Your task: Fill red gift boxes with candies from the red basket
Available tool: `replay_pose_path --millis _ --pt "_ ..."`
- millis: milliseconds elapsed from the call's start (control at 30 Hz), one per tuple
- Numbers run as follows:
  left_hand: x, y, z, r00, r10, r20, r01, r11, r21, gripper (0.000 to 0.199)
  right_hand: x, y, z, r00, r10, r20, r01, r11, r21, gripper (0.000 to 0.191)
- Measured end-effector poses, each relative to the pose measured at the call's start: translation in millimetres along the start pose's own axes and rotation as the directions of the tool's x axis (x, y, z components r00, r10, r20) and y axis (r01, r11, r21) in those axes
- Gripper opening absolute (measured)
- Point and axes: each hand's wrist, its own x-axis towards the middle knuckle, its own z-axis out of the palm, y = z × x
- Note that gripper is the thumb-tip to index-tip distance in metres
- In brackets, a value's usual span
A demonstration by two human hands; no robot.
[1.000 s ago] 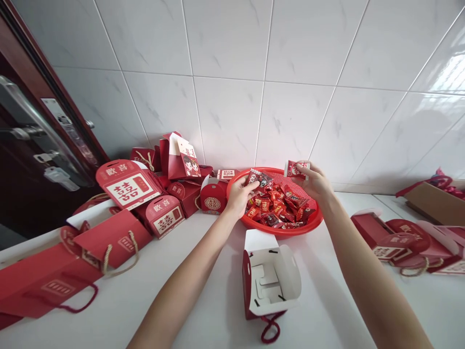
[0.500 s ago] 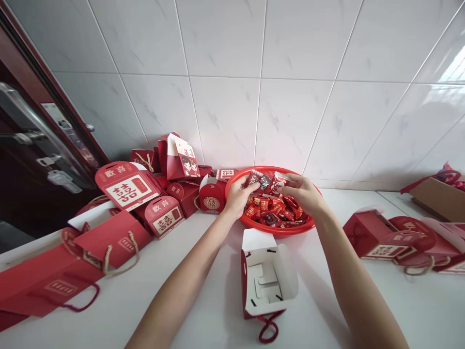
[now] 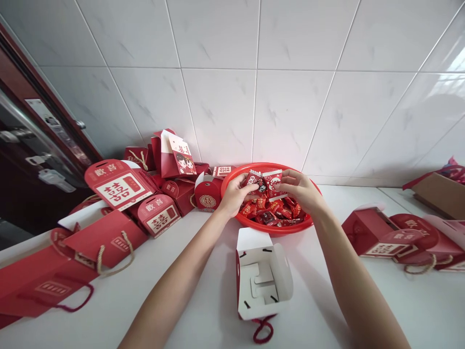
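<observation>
My left hand (image 3: 234, 195) is closed on a dark red candy packet (image 3: 256, 182) with a black patch. In my right hand (image 3: 300, 190) I pinch a red and white candy packet (image 3: 273, 184). The two packets touch or nearly touch above the red plastic basket (image 3: 269, 231), where several orange-red wrapped candies (image 3: 278, 209) lie. In front of the basket stands a gift box (image 3: 264, 278), its flaps up and its white inside bare. A dark red cord loop (image 3: 263, 332) hangs from its near side.
Several red gift boxes (image 3: 160, 213) are piled at the left, some with rope handles. More red boxes (image 3: 385, 235) stand at the right, before a brown carton (image 3: 441, 196). A tiled wall (image 3: 290, 111) closes off the back; a door with keys (image 3: 51, 174) is far left.
My hands have brought the two packets closer together, and the packet in my right hand has turned. The whole view has shifted slightly.
</observation>
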Motion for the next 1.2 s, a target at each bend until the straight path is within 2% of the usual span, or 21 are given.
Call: replay_pose_path --millis 100,267,333,433,500,533,600,667,733,833,933,1000,1100,1200 --pt "-0.6 1.0 0.4 1.0 0.014 0.008 -0.014 1.0 0.007 0.038 -3.5 -1.5 11.4 0.999 -0.037 -0.003 0.037 0.999 0.005 0.033" --pt "-0.4 -0.6 -0.6 0.997 0.077 0.021 -0.077 0.997 0.013 0.053 -5.0 -0.7 28.3 0.994 -0.072 -0.086 0.081 0.991 0.104 0.041" --pt "0.0 -1.9 -0.6 0.995 0.096 0.011 -0.096 0.995 0.011 0.055 -3.5 -1.4 27.3 0.994 -0.073 -0.084 0.082 0.991 0.107 0.042" --pt "0.3 -2.7 0.6 0.989 0.139 -0.05 -0.139 0.99 -0.003 0.055 0.3 -2.2 12.5 0.991 -0.08 -0.111 0.088 0.994 0.068 0.043" --pt "0.3 -2.2 1.7 0.983 0.154 -0.101 -0.156 0.988 -0.016 0.052 3.4 0.4 -2.9 0.973 -0.124 -0.193 0.117 0.992 -0.045 0.04" --pt "0.2 -1.6 2.2 0.981 0.152 -0.121 -0.156 0.987 -0.025 0.051 4.9 3.1 -10.3 0.962 -0.155 -0.224 0.117 0.978 -0.172 0.036" --pt "0.0 -0.5 2.9 0.981 0.134 -0.144 -0.141 0.989 -0.04 0.05 7.7 10.7 -21.1 0.964 -0.17 -0.202 0.052 0.872 -0.487 0.025" --pt "-0.2 0.6 3.2 0.982 0.111 -0.154 -0.119 0.992 -0.048 0.05 10.0 19.8 -23.8 0.986 -0.106 -0.126 -0.008 0.734 -0.679 0.018" --pt "-0.5 1.2 3.3 0.983 0.104 -0.152 -0.112 0.993 -0.044 0.051 12.1 27.9 -19.4 0.997 -0.028 -0.066 -0.03 0.673 -0.739 0.019" --pt "-0.9 1.7 3.3 0.984 0.111 -0.137 -0.117 0.992 -0.039 0.051 14.8 34.2 -9.1 0.999 0.02 -0.03 -0.036 0.651 -0.758 0.021" --pt "-1.1 2.1 3.4 0.985 0.107 -0.133 -0.113 0.993 -0.04 0.051 15.9 32.8 -6.5 1.0 0.014 0.002 -0.008 0.664 -0.748 0.018" --pt "-1.1 2.4 3.6 0.985 0.1 -0.142 -0.107 0.993 -0.041 0.05 15.6 29.2 -10.1 1.0 0.0 0.013 0.009 0.689 -0.725 0.02" --pt "-0.9 2.3 3.6 0.984 0.099 -0.15 -0.108 0.993 -0.052 0.051 13.3 22.0 -19.8 0.999 -0.033 -0.011 0.017 0.721 -0.693 0.012" --pt "-0.4 1.1 3.0 0.983 0.119 -0.142 -0.126 0.991 -0.045 0.049 8.3 12.5 -29.6 0.995 -0.075 -0.065 0.03 0.853 -0.522 0.015"
